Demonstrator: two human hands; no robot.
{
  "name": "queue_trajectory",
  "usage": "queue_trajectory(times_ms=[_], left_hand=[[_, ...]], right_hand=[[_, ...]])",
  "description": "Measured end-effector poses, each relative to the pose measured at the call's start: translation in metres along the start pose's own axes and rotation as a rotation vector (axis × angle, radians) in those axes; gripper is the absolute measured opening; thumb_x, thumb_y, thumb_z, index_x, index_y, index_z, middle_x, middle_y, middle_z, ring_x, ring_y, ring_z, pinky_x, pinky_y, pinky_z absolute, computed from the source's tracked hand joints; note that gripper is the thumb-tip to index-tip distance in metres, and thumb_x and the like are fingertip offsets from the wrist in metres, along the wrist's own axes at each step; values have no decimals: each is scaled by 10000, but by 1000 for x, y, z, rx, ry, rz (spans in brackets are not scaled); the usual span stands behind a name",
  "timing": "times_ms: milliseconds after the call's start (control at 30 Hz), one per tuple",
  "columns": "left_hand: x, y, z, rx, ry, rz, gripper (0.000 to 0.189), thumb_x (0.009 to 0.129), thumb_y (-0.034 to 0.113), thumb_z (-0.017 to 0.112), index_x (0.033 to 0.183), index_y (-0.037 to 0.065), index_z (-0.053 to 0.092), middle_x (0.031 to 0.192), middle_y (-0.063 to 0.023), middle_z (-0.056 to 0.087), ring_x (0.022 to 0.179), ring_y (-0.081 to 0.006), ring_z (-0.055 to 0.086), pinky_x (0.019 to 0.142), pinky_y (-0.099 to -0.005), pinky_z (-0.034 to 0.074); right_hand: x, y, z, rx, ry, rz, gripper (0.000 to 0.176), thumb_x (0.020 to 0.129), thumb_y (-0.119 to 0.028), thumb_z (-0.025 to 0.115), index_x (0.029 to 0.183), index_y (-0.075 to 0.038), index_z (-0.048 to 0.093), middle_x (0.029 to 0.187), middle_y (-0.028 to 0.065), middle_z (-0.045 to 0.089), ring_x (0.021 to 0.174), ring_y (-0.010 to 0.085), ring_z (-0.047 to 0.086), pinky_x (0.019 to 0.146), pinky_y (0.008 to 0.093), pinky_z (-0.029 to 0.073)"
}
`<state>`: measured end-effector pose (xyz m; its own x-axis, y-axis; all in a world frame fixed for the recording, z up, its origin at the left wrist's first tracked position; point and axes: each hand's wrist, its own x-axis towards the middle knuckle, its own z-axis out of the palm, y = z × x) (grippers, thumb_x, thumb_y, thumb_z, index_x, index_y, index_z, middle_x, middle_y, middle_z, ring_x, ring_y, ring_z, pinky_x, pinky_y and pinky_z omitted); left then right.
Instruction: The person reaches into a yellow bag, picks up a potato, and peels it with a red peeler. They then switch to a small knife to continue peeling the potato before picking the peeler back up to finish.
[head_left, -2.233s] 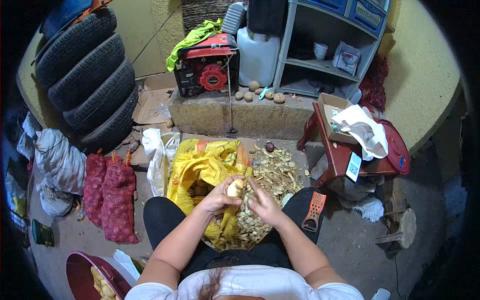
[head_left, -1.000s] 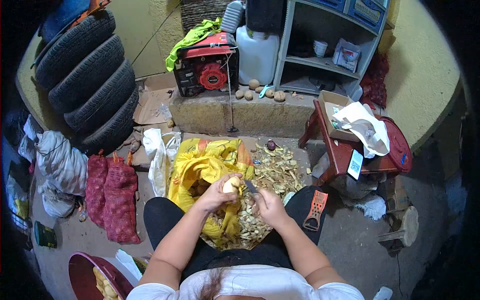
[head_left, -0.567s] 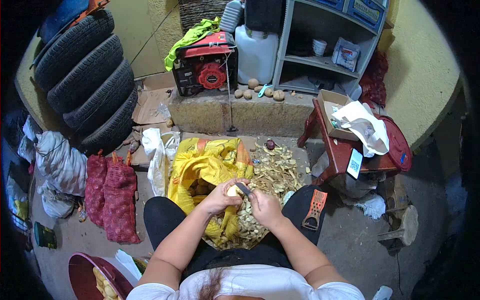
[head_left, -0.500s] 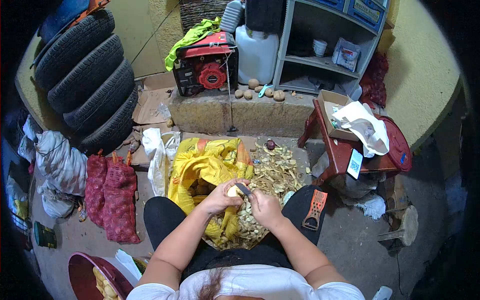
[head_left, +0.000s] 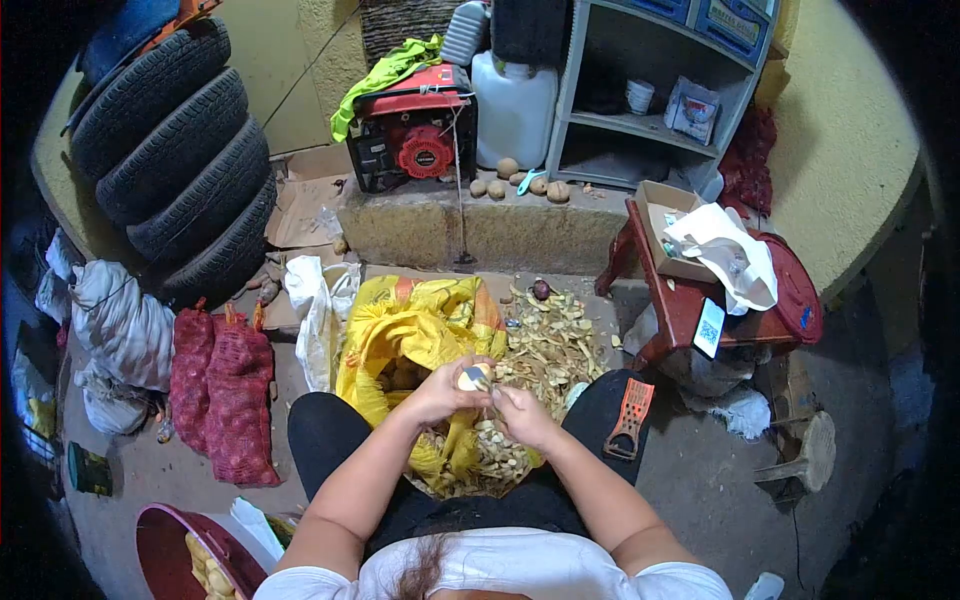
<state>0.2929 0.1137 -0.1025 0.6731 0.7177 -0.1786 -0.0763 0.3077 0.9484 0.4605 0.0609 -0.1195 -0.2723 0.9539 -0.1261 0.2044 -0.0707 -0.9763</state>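
My left hand [head_left: 446, 392] is closed around a pale, peeled potato [head_left: 471, 381]. A knife [head_left: 479, 373] lies with its blade against the potato, and my right hand [head_left: 521, 414] grips its handle, which is mostly hidden by the fingers. Both hands are close together between my knees. Just under them is a yellow woven sack [head_left: 405, 340], its mouth open on unpeeled potatoes. Peelings [head_left: 555, 345] cover the ground beside and below the hands. On my right knee rests an orange grater-like peeler [head_left: 630, 415].
A maroon basin [head_left: 165, 540] of peeled potatoes stands at lower left, near red mesh sacks [head_left: 240, 400] of onions. At right, a dark red stool [head_left: 665, 330] carries a box and a phone [head_left: 709, 328]. A concrete ledge [head_left: 480, 230] with a generator [head_left: 415, 130] lies ahead.
The knife blade has turned and shifted left across the potato. My right hand has moved slightly down and left, and more of the potato's pale face shows.
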Motion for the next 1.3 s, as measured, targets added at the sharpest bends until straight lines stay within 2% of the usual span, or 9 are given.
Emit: queue_trajectory(times_ms=[133,200,233,300,433,667,767,933,1300], left_hand=[[1,1,-6,-101,75,23,508,717,74,661,1172,46,434,916,12,546,765,-79,526,639,-205,452],[-1,-1,-10,-233,61,-27,509,728,125,671,1172,54,432,903,10,543,762,-91,529,643,-219,459],[0,-7,-14,-456,22,-19,514,737,201,663,1174,61,431,913,-4,546,762,-109,535,645,-239,468],[3,-13,-16,-683,51,-27,524,790,412,553,1170,71,433,934,-43,554,786,-169,549,677,-310,481],[9,-15,-11,-797,214,-40,465,862,428,421,1169,79,436,960,-54,563,824,-181,543,694,-338,468],[15,-16,0,-761,348,5,425,906,410,313,1126,86,476,987,-60,570,847,-160,526,692,-326,440],[19,-25,5,-752,408,26,422,912,402,296,1122,85,480,980,-55,563,860,-158,519,715,-324,433],[18,-27,2,-800,441,74,463,916,418,251,1122,67,473,1002,-76,540,927,-214,501,834,-389,395],[15,-20,11,-826,438,90,475,916,418,252,1104,47,481,983,-84,539,903,-211,501,829,-370,393]], right_hand=[[-3,-12,3,394,-55,221,294,925,-269,353,776,-45,471,507,8,424,411,89,392,397,227,338],[-1,-14,4,298,265,242,301,902,-274,390,850,3,497,570,87,498,552,199,519,539,336,413],[5,2,2,-126,361,87,315,892,-285,399,943,6,507,665,143,566,636,272,558,620,355,443],[4,6,-2,-171,319,82,318,888,-282,398,1007,-4,496,754,178,576,717,306,563,672,369,442],[1,-9,-5,-430,285,134,357,877,-243,396,1160,-30,439,988,239,551,921,346,541,783,386,429],[0,-17,-1,-638,392,-32,394,868,-213,407,1234,-70,389,1010,220,539,893,352,539,752,403,435],[0,-21,3,-682,247,96,434,855,-190,441,1264,-72,360,1073,241,509,960,356,519,827,363,409],[-1,-17,5,-192,110,-48,497,863,-181,433,1322,-91,268,1178,227,464,1057,316,491,883,345,380],[-2,-26,6,-416,-37,-9,563,863,-214,432,1351,-102,173,1256,224,388,1142,318,418,943,334,332]])
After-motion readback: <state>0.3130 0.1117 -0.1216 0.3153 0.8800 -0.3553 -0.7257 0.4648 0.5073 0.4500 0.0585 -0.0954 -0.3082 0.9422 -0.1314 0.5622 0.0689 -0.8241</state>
